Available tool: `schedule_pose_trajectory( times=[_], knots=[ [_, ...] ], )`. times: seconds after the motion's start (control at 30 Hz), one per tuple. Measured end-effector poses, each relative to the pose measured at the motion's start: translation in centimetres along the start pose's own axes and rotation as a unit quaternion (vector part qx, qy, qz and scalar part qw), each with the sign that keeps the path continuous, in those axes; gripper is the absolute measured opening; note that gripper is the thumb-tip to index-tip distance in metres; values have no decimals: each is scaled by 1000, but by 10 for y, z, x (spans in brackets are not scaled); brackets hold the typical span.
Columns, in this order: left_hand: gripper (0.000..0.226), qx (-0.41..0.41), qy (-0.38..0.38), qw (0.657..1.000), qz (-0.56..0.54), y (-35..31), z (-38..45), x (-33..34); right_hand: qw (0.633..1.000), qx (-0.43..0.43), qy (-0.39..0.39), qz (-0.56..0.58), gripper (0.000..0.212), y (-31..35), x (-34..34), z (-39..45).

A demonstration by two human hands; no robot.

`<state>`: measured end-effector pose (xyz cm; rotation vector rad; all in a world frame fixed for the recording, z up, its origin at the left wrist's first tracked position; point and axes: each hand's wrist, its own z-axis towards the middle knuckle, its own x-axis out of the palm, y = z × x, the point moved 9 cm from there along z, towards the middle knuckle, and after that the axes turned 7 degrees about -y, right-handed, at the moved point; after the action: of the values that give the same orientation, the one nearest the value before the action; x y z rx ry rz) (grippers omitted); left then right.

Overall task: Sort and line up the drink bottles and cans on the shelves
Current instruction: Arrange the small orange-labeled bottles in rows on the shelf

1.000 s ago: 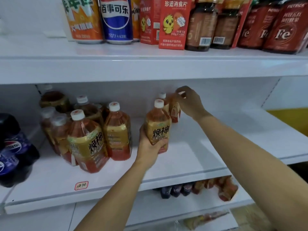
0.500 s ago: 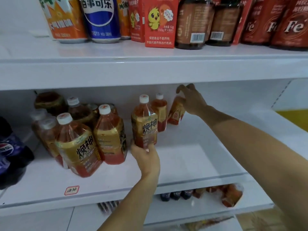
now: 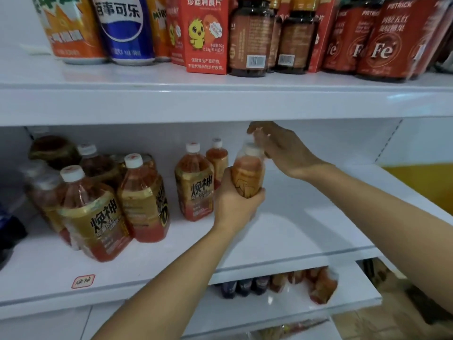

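On the white middle shelf [image 3: 306,231], my left hand [image 3: 234,204] grips the lower body of an orange tea bottle [image 3: 248,176] with a gold label, held upright just right of the row. My right hand [image 3: 282,150] hovers at its white cap with fingers relaxed, the thumb beside the cap. Two matching bottles stand in a line to the left, one in front [image 3: 195,185] and one behind [image 3: 217,157]. Several more tea bottles [image 3: 94,217] crowd the left part of the shelf, some leaning.
The upper shelf holds an orange can [image 3: 73,28], a Pepsi can [image 3: 122,28], red boxes [image 3: 206,35], brown jars [image 3: 250,38] and red Fe packs [image 3: 382,45]. Dark Pepsi bottles [image 3: 9,231] sit at far left. The lower shelf carries small bottles [image 3: 245,285].
My left hand let go of the front bottle, now standing in the row, and took the bottle my right hand brought forward from the back. My right hand loosened its hold.
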<state>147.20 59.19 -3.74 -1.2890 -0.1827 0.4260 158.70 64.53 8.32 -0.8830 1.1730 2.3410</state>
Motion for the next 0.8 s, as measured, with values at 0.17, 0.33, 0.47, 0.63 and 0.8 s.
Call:
schedule_pose_trajectory(
  times=[0.17, 0.33, 0.47, 0.63, 0.8],
  knots=[
    [47, 3, -32, 999, -23, -4, -18, -51, 991, 128, 30, 4, 43, -38, 54, 64],
    [59, 9, -60, 996, -60, -13, -35, -111, 974, 144, 172, -41, 78, -102, 170, 82],
    [52, 27, -47, 994, -95, -21, -38, -139, 981, 187, 30, 31, 68, -87, 161, 58],
    [67, -66, -32, 977, -199, -12, -42, -145, 983, 167, -57, -57, 76, -48, 109, 18],
    [75, -143, 16, 914, -379, -5, -77, -164, 973, 88, -156, -148, 66, 34, 49, -22]
  ],
)
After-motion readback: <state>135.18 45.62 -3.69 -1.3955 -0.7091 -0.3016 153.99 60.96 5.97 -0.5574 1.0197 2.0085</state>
